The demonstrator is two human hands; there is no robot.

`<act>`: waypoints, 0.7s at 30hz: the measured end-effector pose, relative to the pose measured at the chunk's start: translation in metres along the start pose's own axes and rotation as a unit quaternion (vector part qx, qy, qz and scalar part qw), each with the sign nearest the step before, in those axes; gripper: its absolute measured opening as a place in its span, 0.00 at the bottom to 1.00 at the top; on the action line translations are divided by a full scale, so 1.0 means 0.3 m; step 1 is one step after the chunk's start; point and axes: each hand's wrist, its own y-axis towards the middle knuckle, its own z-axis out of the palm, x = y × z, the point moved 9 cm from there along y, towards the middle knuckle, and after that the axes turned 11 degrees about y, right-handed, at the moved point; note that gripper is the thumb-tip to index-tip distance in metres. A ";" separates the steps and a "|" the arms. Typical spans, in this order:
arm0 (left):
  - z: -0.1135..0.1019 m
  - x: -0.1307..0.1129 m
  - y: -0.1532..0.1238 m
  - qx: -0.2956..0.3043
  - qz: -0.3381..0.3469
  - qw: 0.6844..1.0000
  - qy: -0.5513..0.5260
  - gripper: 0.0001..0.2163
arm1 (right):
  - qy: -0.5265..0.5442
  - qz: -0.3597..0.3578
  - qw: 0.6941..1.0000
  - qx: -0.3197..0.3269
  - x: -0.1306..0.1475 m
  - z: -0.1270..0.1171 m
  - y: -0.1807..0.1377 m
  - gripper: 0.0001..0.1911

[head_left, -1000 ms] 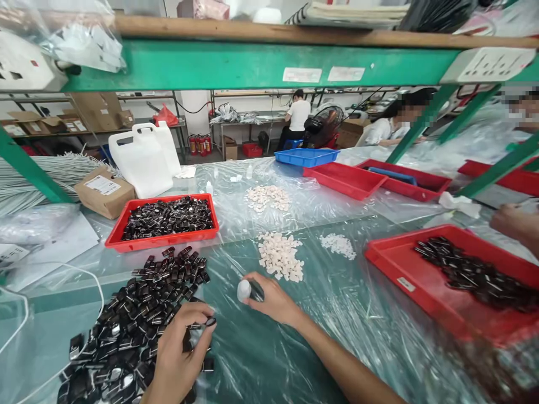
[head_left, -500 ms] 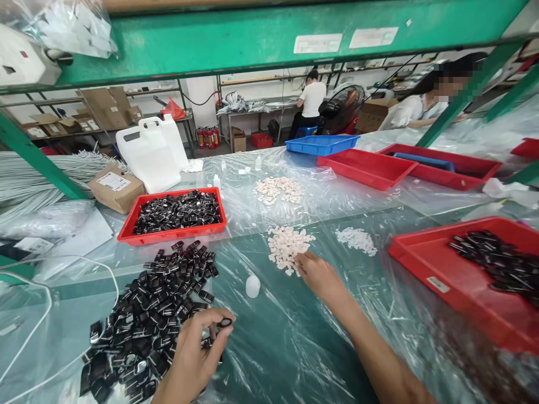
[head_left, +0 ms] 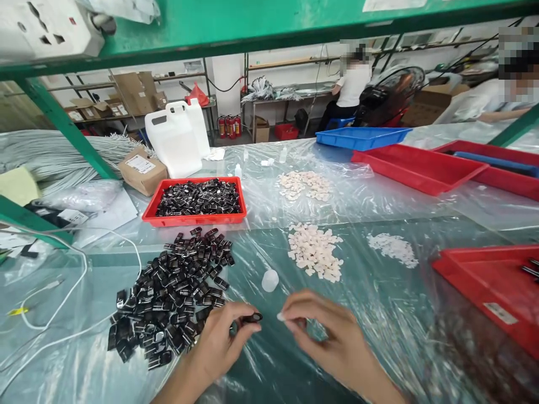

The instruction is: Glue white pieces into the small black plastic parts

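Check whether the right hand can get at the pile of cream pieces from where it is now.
Probably yes: the right hand sits just short of the cream pieces, with only bare plastic sheet between. The small white bottle stands off to the side.

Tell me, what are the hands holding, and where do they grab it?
The left hand pinches a small black piece by its end; the right hand pinches something tiny and white at its fingertips.

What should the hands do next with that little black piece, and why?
Probably bring the two together: the left hand pinches a small black piece and the right hand pinches a tiny white piece right beside it, almost touching.
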 end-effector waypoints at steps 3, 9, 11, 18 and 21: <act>0.027 -0.014 -0.008 0.034 -0.001 0.999 -0.003 0.08 | -0.022 -0.009 1.000 -0.010 0.038 0.071 -0.015 0.20; 0.070 -0.012 -0.031 0.064 -0.011 0.998 0.018 0.06 | 0.012 0.003 1.000 -0.005 -0.010 0.095 -0.030 0.20; 0.076 -0.013 -0.038 0.061 -0.012 0.998 0.017 0.06 | 0.014 0.008 1.000 0.003 -0.019 0.097 -0.040 0.22; 0.083 -0.025 -0.037 0.079 -0.017 0.997 -0.011 0.04 | 0.017 -0.001 1.000 0.015 -0.010 0.107 -0.062 0.23; 0.072 -0.031 -0.034 0.067 -0.024 0.997 -0.029 0.04 | 0.028 0.002 0.999 0.017 -0.022 0.117 -0.068 0.23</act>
